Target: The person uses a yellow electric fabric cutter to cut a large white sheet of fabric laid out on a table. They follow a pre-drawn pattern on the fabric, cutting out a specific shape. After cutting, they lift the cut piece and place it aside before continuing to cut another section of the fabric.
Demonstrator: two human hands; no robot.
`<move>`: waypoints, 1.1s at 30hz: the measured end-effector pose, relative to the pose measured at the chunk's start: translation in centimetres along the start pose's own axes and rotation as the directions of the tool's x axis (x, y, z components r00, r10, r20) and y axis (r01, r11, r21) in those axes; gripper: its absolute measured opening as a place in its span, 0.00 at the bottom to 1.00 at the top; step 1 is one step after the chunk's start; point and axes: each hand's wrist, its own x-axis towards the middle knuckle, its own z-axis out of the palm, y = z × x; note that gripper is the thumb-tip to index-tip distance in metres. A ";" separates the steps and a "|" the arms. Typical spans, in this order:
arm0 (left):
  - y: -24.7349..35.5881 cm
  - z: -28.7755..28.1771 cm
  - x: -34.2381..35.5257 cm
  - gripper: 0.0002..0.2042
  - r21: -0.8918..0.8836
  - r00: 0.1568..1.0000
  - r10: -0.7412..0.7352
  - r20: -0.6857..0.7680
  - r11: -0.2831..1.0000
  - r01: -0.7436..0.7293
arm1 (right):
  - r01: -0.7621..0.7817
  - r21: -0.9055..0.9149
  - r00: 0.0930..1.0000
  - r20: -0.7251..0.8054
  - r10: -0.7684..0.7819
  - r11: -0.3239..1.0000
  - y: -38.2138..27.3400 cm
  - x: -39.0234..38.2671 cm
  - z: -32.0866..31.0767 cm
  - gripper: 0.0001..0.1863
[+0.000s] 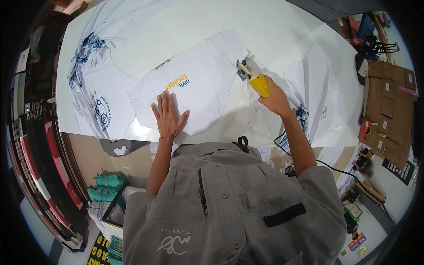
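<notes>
My left hand (168,115) lies flat, fingers spread, on a white printed fabric piece (198,101) with blue and orange lettering. In my right hand (274,98) is a yellow handheld electric fabric cutter (259,85). Its metal head rests at the right edge of the fabric piece, by a thin outline that curves down the cloth. A black power cord (324,164) runs from below my right wrist toward the lower right. Whether the blade touches the cloth cannot be made out.
White printed fabric (99,88) with blue patterns covers the table's left side. More white fabric (316,92) lies on the right, beside the white table's (265,22) bare surface. A cap (361,69) sits at the right edge. Brown cardboard (388,110) stands beyond, and green bundles (108,185) lie lower left.
</notes>
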 end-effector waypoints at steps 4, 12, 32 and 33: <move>-0.2 -0.1 0.3 0.48 -0.003 1.000 0.002 0.015 1.000 -0.002 | 0.004 0.000 1.000 -0.001 -0.004 1.000 -0.3 0.9 0.2 0.45; -0.3 0.1 0.4 0.48 0.009 1.000 -0.009 0.022 1.000 0.009 | 0.015 -0.021 1.000 -0.012 -0.016 1.000 -1.8 2.9 0.7 0.46; -0.6 0.0 0.4 0.49 0.016 0.999 -0.022 0.033 1.000 0.022 | 0.009 -0.036 1.000 0.003 -0.009 0.999 -7.7 9.5 1.2 0.46; -0.6 0.0 0.4 0.49 0.016 0.999 -0.022 0.035 1.000 0.021 | -0.003 -0.029 1.000 0.001 0.003 1.000 -7.9 9.8 1.3 0.46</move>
